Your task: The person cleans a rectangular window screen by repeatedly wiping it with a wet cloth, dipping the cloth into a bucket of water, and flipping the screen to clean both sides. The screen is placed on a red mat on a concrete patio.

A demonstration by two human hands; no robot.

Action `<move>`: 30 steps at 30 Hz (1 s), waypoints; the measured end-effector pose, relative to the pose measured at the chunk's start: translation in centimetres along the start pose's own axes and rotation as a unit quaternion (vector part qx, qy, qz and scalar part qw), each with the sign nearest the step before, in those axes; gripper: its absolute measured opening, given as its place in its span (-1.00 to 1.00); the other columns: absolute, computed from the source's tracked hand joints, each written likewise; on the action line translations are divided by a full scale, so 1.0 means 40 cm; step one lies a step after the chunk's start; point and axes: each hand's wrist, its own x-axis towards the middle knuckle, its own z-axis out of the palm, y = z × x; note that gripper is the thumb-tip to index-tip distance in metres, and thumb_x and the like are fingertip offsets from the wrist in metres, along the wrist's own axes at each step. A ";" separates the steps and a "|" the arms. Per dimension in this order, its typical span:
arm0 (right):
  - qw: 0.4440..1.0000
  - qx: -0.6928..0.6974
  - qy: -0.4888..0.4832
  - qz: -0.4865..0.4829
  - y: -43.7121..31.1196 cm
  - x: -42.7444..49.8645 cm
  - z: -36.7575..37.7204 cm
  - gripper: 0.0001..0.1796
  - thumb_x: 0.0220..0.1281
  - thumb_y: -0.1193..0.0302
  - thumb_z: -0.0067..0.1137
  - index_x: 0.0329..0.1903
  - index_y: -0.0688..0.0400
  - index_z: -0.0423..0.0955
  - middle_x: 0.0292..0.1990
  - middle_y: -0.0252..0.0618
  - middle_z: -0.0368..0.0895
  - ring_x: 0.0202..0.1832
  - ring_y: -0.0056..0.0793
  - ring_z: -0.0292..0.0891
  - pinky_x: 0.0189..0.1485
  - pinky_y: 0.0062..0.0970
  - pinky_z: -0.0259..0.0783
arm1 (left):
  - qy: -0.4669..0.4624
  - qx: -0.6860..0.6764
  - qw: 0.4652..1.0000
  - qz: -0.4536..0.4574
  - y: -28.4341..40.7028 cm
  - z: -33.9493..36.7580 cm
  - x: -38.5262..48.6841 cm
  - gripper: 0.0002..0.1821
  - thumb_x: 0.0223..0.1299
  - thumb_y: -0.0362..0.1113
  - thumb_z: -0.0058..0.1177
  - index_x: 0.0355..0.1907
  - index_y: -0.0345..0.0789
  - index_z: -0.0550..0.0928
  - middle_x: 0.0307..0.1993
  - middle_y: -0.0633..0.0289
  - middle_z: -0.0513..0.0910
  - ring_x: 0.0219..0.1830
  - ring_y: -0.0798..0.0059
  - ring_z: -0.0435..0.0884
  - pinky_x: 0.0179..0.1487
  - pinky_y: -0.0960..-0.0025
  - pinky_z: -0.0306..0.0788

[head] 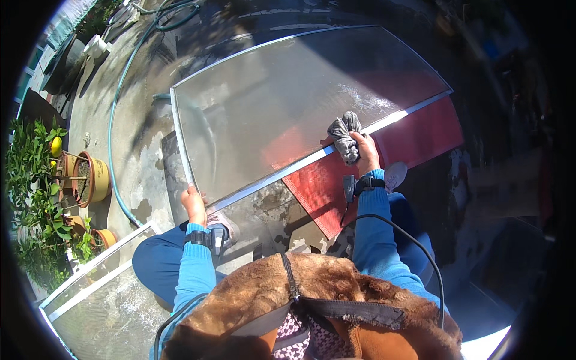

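Note:
A large window screen with a pale metal frame (252, 189) is held up in front of me, its mesh (270, 99) see-through and wet-looking in patches. My left hand (194, 204) grips the frame at its near left corner. Farther right along the near rail, my right hand (366, 150) presses a bunched grey cloth (345, 137) around the metal; some of its fingers are behind the mesh. Under the screen lies a red mat (315, 198), partly seen through the mesh.
A second framed screen (96, 288) lies at the lower left. Potted plants (96, 180) stand along the left side. A green hose (112, 153) runs over the patchy concrete ground. My shoes (396, 174) are below the near rail. A white container (95, 47) is at the upper left.

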 end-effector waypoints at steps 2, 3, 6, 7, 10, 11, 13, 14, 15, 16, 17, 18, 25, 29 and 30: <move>0.999 0.023 -0.010 -0.045 0.012 -0.052 -0.020 -0.65 0.21 0.44 0.27 -0.01 0.34 0.46 -0.28 -0.11 0.66 -0.48 -0.34 0.63 -0.56 -0.30 0.57 | -0.040 0.030 0.999 -0.001 0.035 -0.018 0.068 -0.55 0.47 -0.06 -0.09 -0.31 -0.46 0.60 -0.52 0.13 0.60 -0.64 0.42 0.51 -0.56 0.35 0.39; 0.999 0.033 0.001 -0.008 0.020 -0.074 -0.025 -0.64 0.20 0.45 0.28 -0.01 0.34 0.45 -0.30 -0.10 0.65 -0.46 -0.31 0.64 -0.56 -0.27 0.57 | -0.048 0.046 0.998 0.012 0.034 -0.015 0.097 -0.56 0.46 -0.07 -0.09 -0.31 -0.46 0.61 -0.52 0.13 0.61 -0.63 0.42 0.51 -0.53 0.33 0.41; 0.998 0.043 0.041 0.012 0.062 -0.124 -0.024 -0.60 0.17 0.49 0.30 0.02 0.36 0.42 -0.30 -0.06 0.64 -0.43 -0.26 0.65 -0.52 -0.26 0.59 | -0.090 0.082 0.992 0.030 0.063 -0.029 0.189 -0.56 0.43 -0.07 -0.06 -0.32 -0.47 0.62 -0.52 0.12 0.64 -0.62 0.37 0.55 -0.52 0.30 0.43; 0.998 0.046 0.034 0.005 0.079 -0.138 -0.019 -0.69 0.22 0.45 0.25 -0.04 0.35 0.49 -0.33 -0.12 0.67 -0.45 -0.29 0.66 -0.48 -0.30 0.60 | -0.082 0.091 0.992 0.034 0.072 -0.031 0.222 -0.56 0.43 -0.07 -0.04 -0.33 -0.47 0.63 -0.51 0.10 0.65 -0.60 0.35 0.57 -0.52 0.29 0.45; 0.990 0.071 0.017 0.123 0.123 -0.166 0.003 -0.71 0.29 0.42 0.20 -0.05 0.38 0.50 -0.31 -0.12 0.70 -0.40 -0.30 0.68 -0.40 -0.32 0.62 | -0.077 0.161 0.981 0.071 0.104 -0.047 0.312 -0.55 0.41 -0.07 0.01 -0.37 -0.49 0.62 -0.50 0.07 0.66 -0.56 0.30 0.64 -0.50 0.24 0.51; 0.991 0.083 0.007 0.105 0.133 -0.170 0.011 -0.71 0.30 0.42 0.19 -0.04 0.37 0.50 -0.30 -0.12 0.70 -0.39 -0.32 0.68 -0.36 -0.34 0.63 | -0.074 0.153 0.982 0.077 0.115 -0.049 0.328 -0.53 0.42 -0.06 0.01 -0.39 -0.49 0.62 -0.49 0.05 0.67 -0.59 0.31 0.63 -0.52 0.27 0.50; 0.992 0.084 -0.016 0.088 0.144 -0.172 0.028 -0.72 0.31 0.41 0.19 -0.04 0.36 0.50 -0.28 -0.11 0.70 -0.37 -0.33 0.68 -0.35 -0.34 0.63 | -0.039 0.270 0.957 0.095 0.144 -0.050 0.345 -0.58 0.38 -0.05 0.03 -0.30 -0.43 0.68 -0.33 -0.03 0.73 -0.35 0.12 0.71 -0.25 0.13 0.56; 0.994 0.061 0.003 0.094 0.144 -0.171 0.038 -0.71 0.31 0.41 0.18 -0.02 0.34 0.49 -0.26 -0.11 0.70 -0.36 -0.32 0.69 -0.35 -0.34 0.63 | -0.005 0.363 0.922 0.136 0.160 -0.051 0.346 -0.60 0.36 -0.05 0.04 -0.26 -0.41 0.69 -0.27 -0.04 0.74 -0.26 0.08 0.72 -0.16 0.10 0.56; 0.993 0.072 -0.004 0.093 0.142 -0.167 0.048 -0.71 0.32 0.41 0.17 -0.01 0.34 0.49 -0.25 -0.11 0.70 -0.35 -0.30 0.69 -0.35 -0.32 0.64 | 0.027 0.450 0.875 0.177 0.183 -0.051 0.342 -0.61 0.35 -0.05 0.05 -0.22 -0.38 0.71 -0.22 -0.04 0.75 -0.17 0.04 0.72 -0.07 0.06 0.55; 0.992 0.081 -0.028 0.089 0.137 -0.163 0.061 -0.71 0.31 0.42 0.18 -0.01 0.35 0.48 -0.25 -0.10 0.70 -0.36 -0.30 0.69 -0.35 -0.32 0.63 | 0.021 0.408 0.902 0.137 0.204 -0.041 0.329 -0.63 0.32 -0.05 0.07 -0.05 -0.29 0.70 -0.05 -0.01 0.73 0.06 -0.01 0.65 0.14 0.04 0.46; 0.994 0.080 -0.021 0.075 0.131 -0.158 0.076 -0.71 0.31 0.42 0.18 -0.01 0.35 0.48 -0.25 -0.10 0.69 -0.36 -0.30 0.68 -0.36 -0.31 0.63 | 0.041 0.399 0.904 0.150 0.217 -0.027 0.310 -0.62 0.32 -0.04 0.07 -0.03 -0.29 0.69 -0.04 -0.01 0.72 0.06 0.00 0.65 0.14 0.05 0.46; 0.995 0.080 -0.010 0.067 0.125 -0.154 0.093 -0.71 0.31 0.43 0.18 -0.01 0.36 0.48 -0.26 -0.09 0.69 -0.37 -0.27 0.68 -0.37 -0.30 0.63 | 0.064 0.385 0.903 0.179 0.238 -0.010 0.285 -0.60 0.32 -0.04 0.08 0.00 -0.29 0.67 -0.03 0.00 0.72 0.06 0.00 0.65 0.14 0.06 0.47; 0.997 0.066 -0.007 0.048 0.109 -0.182 0.201 -0.69 0.24 0.51 0.20 0.00 0.39 0.45 -0.28 -0.02 0.65 -0.39 -0.20 0.66 -0.44 -0.22 0.60 | -0.178 -0.107 0.974 0.094 0.253 0.131 -0.097 -0.74 0.43 -0.20 -0.01 0.00 -0.34 0.50 -0.15 0.10 0.71 -0.27 0.41 0.71 -0.27 0.43 0.53; 0.992 0.083 -0.052 0.074 0.117 -0.222 0.213 -0.70 0.27 0.49 0.19 -0.01 0.39 0.44 -0.29 -0.02 0.65 -0.43 -0.21 0.66 -0.49 -0.18 0.61 | -0.380 -0.164 0.897 -0.158 0.152 0.221 -0.332 -0.44 0.46 0.06 0.02 0.16 -0.43 0.39 0.04 -0.04 0.62 -0.02 0.18 0.69 0.03 0.21 0.59; 0.995 0.047 -0.055 0.075 0.118 -0.232 0.212 -0.72 0.29 0.48 0.17 -0.03 0.39 0.45 -0.29 -0.04 0.65 -0.43 -0.22 0.66 -0.48 -0.19 0.62 | -0.367 -0.173 0.892 -0.199 0.126 0.253 -0.358 -0.37 0.44 0.10 0.03 0.19 -0.45 0.37 0.06 -0.06 0.60 0.03 0.15 0.66 0.08 0.18 0.57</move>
